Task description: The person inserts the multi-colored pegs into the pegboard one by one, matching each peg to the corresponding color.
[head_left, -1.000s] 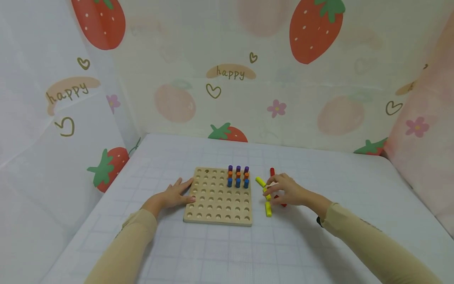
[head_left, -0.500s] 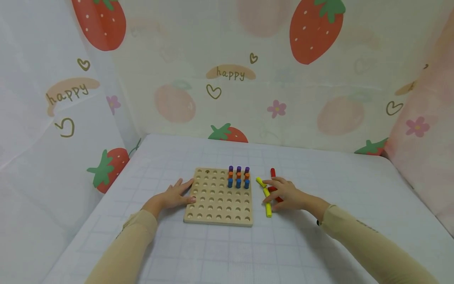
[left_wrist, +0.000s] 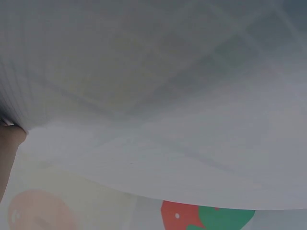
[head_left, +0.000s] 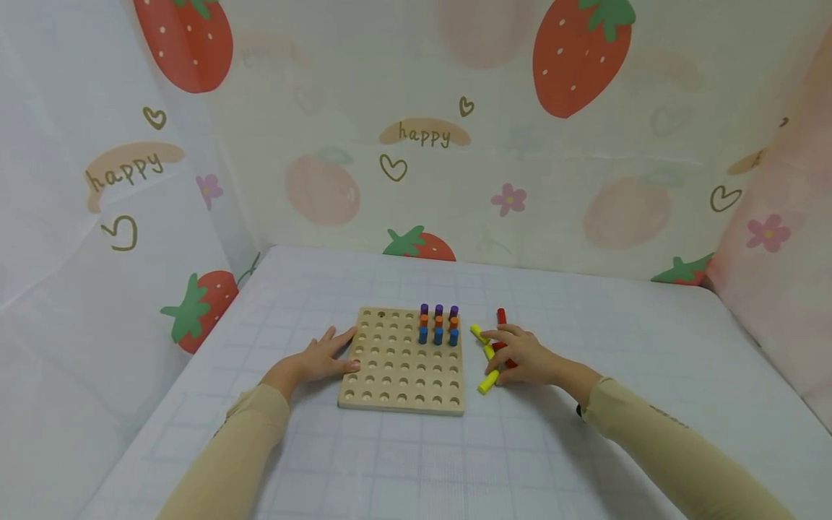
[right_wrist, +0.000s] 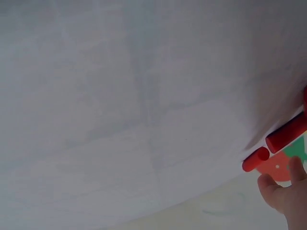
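Observation:
My left hand (head_left: pixel 318 359) rests at the left edge of a wooden peg board (head_left: pixel 390 372), fingers straight and thumb over its rim. Purple pegs (head_left: pixel 438 310), orange pegs (head_left: pixel 438 322) and blue pegs (head_left: pixel 438 336) stand upright in its back right corner. Right of the board, my right hand (head_left: pixel 531 359) pinches the nearest yellow peg (head_left: pixel 487 383) between thumb and fingertips. Two other yellow pegs lie beside those fingers, a middle one (head_left: pixel 489 352) and a far one (head_left: pixel 477 332). Red pegs (head_left: pixel 501 316) lie around the hand, partly hidden; the right wrist view shows a short red peg (right_wrist: pixel 255 159) close up.
A pale checked cloth (head_left: pixel 416 462) covers the table. A strawberry-print curtain (head_left: pixel 416 188) hangs behind and at both sides. The left wrist view shows mostly cloth and a bit of a hand (left_wrist: pixel 8 151) at its left edge.
The right hand has come slightly lower around the yellow pegs. The nearest yellow peg has turned from pointing straight away to a slant, its far end at the fingertips. The left hand stays put.

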`<state>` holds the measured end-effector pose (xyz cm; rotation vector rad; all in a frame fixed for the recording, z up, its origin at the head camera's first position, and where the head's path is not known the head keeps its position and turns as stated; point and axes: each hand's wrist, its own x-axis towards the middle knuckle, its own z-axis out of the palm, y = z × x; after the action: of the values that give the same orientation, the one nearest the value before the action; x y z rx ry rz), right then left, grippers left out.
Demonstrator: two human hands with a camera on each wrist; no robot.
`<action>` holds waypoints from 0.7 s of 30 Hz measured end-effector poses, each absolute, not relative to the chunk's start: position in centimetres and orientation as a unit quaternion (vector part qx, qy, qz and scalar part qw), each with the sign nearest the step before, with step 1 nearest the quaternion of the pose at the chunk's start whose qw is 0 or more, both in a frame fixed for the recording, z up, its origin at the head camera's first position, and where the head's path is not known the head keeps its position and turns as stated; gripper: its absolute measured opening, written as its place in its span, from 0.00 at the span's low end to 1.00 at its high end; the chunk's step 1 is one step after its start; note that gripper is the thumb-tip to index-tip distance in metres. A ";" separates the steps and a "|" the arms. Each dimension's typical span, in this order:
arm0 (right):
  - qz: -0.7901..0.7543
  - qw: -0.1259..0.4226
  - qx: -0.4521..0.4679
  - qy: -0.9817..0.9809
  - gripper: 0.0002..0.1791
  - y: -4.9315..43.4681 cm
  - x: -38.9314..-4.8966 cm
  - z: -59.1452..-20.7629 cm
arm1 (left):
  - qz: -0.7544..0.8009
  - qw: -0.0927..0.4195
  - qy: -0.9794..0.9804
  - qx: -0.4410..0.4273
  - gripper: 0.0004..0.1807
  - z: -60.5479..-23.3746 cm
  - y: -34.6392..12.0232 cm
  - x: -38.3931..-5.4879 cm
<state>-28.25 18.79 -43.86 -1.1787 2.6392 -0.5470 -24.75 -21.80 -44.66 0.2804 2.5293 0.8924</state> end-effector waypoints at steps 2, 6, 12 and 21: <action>-0.199 0.098 -0.393 0.892 0.06 18.8 -28.3 -43.7 | 0.323 0.220 0.915 0.102 0.49 -44.6 -21.7 -24.8; -0.234 0.100 -0.364 0.896 0.06 18.6 -28.5 -43.5 | 0.322 0.219 0.915 0.104 0.49 -44.6 -21.7 -24.8; -0.285 0.097 -0.323 0.897 0.08 18.1 -28.7 -43.2 | 0.321 0.217 0.916 0.108 0.48 -44.8 -21.9 -24.9; -0.367 0.118 -0.194 0.902 0.12 16.7 -28.2 -42.5 | 0.321 0.216 0.915 0.110 0.48 -44.6 -21.7 -24.8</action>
<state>-28.17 16.67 -42.55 -0.5661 2.6386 -1.0732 -24.80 -21.73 -44.55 0.3051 2.5369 0.8896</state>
